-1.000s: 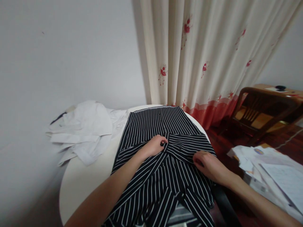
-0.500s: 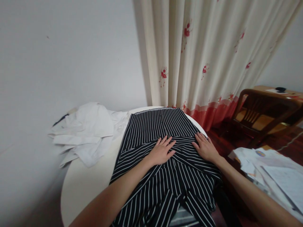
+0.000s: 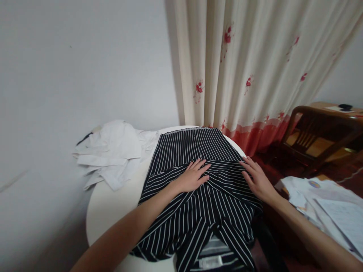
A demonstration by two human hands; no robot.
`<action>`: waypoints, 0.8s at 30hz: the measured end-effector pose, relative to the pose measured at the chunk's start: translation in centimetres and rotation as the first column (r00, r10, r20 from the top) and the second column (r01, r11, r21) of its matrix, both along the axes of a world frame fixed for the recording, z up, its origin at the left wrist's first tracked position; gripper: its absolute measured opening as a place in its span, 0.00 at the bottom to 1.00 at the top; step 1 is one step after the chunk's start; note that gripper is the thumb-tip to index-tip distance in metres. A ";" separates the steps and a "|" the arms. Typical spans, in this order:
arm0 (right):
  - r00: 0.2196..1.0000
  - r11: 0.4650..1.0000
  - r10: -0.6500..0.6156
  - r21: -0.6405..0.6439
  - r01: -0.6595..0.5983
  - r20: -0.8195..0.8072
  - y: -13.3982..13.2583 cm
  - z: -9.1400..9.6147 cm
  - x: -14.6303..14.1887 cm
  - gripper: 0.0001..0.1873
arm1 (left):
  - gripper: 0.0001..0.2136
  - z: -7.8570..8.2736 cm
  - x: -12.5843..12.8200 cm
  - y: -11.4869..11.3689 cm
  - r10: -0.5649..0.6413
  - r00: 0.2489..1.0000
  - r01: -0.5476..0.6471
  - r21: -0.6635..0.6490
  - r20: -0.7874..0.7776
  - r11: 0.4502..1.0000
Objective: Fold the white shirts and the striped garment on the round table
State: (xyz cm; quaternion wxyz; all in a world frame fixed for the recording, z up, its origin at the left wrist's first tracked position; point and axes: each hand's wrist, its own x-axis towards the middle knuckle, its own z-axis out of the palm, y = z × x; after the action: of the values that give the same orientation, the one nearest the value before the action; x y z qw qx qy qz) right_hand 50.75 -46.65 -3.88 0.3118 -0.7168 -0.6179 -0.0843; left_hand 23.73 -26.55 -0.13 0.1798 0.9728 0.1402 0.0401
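Note:
A black garment with thin white stripes (image 3: 195,151) lies spread over a round white table (image 3: 113,204), its sides folded in across the middle. My left hand (image 3: 193,175) rests flat on the fold near the centre, fingers stretched out and apart. My right hand (image 3: 256,179) lies flat on the garment's right edge, fingers also spread. Neither hand grips anything. The garment's lower part hangs over the near table edge, where a white label shows.
A crumpled white garment (image 3: 113,155) lies at the table's left, against the wall. A flowered cream curtain (image 3: 249,64) hangs behind. A dark wooden chair (image 3: 314,139) stands at the right, and white papers (image 3: 326,204) are stacked at the near right.
A second ago both hands pinched the striped fabric at the fold. They let go and flattened on it; the right hand has since slid out to the right edge.

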 end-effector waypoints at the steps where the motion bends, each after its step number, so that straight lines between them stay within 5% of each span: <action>1: 0.998 0.998 0.056 0.025 -0.056 -0.005 -1.1 0.3 -0.1 0.23 | 0.29 0.9 -0.8 -0.6 -0.011 1.000 0.011 -0.004 0.013 1.000; 5: 0.985 0.978 0.167 0.129 -0.162 -0.033 -5.8 0.2 -0.5 0.22 | 0.27 4.1 -5.7 -4.2 -0.110 0.993 0.112 -0.032 0.036 0.993; 8: 0.985 0.970 0.161 0.195 -0.147 -0.056 -8.8 -1.0 -1.0 0.21 | 0.31 4.9 -9.7 -7.7 -0.176 0.984 0.176 -0.051 -0.002 0.983; 16: 0.922 0.918 0.378 0.099 -0.385 0.079 -13.0 -4.9 -5.2 0.29 | 0.46 1.5 -15.2 -15.8 -0.191 0.973 0.191 -0.014 -0.131 0.981; 20: 0.918 0.932 0.355 0.008 -0.362 0.175 -13.5 -5.8 -7.3 0.36 | 0.40 0.0 -15.8 -17.5 -0.053 0.996 0.061 0.129 -0.067 0.990; 24: 0.926 0.957 0.281 -0.004 -0.289 0.253 -13.3 -6.6 -9.5 0.43 | 0.31 -0.4 -16.0 -17.4 -0.036 0.999 0.034 0.167 0.010 0.985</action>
State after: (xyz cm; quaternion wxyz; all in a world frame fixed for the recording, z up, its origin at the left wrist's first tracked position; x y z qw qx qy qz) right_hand 41.30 -59.95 -10.45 0.2521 -0.5977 -0.7484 -0.1382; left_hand 7.77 -43.99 -0.57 0.0995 0.9865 0.1179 0.0550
